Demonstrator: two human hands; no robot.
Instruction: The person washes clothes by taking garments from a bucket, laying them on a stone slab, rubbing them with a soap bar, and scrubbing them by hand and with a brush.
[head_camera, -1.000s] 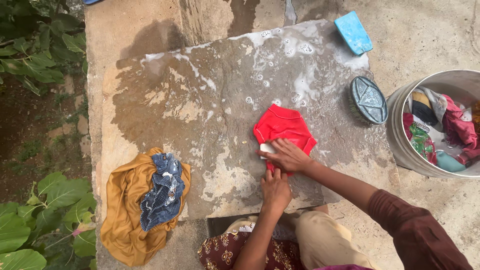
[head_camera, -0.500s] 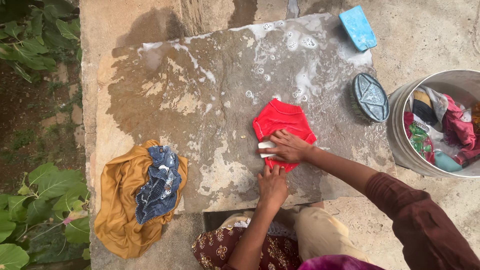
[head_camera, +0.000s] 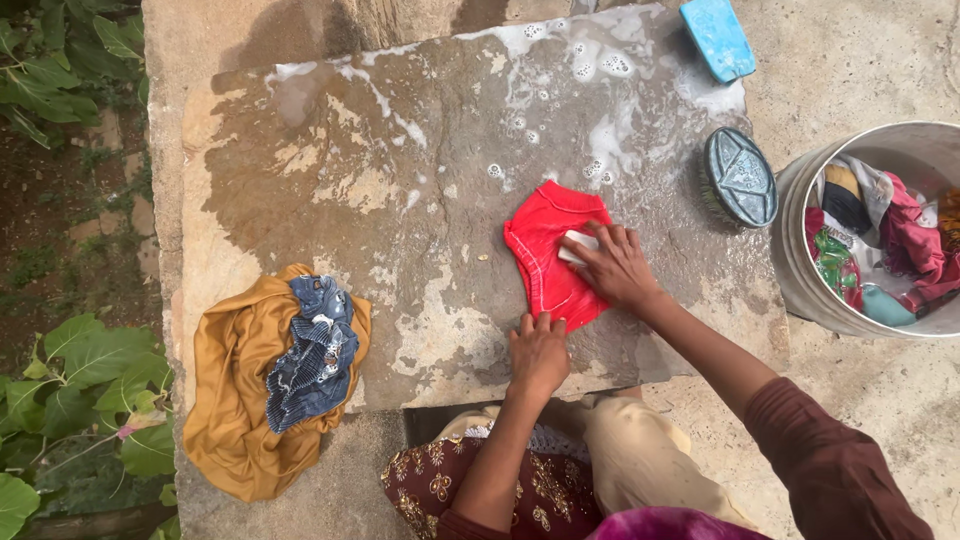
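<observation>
A small red garment (head_camera: 548, 250) lies flat on a wet stone slab (head_camera: 400, 200). My right hand (head_camera: 618, 266) presses a white bar of soap (head_camera: 576, 247) onto the garment's right half. My left hand (head_camera: 538, 352) rests palm down at the garment's near edge, pinning it to the slab. Soap suds (head_camera: 600, 140) spread over the slab beyond the garment.
A mustard cloth (head_camera: 240, 400) with a blue denim piece (head_camera: 312, 365) on it lies at the slab's near left corner. A blue soap block (head_camera: 717, 38) and a scrubbing brush (head_camera: 740, 177) sit at the right. A bucket (head_camera: 800, 280) of coloured clothes stands far right. Leafy plants (head_camera: 70, 390) grow at left.
My right hand has slid the soap bar from the garment's near left part up and to the right. My left hand has stayed at the near edge.
</observation>
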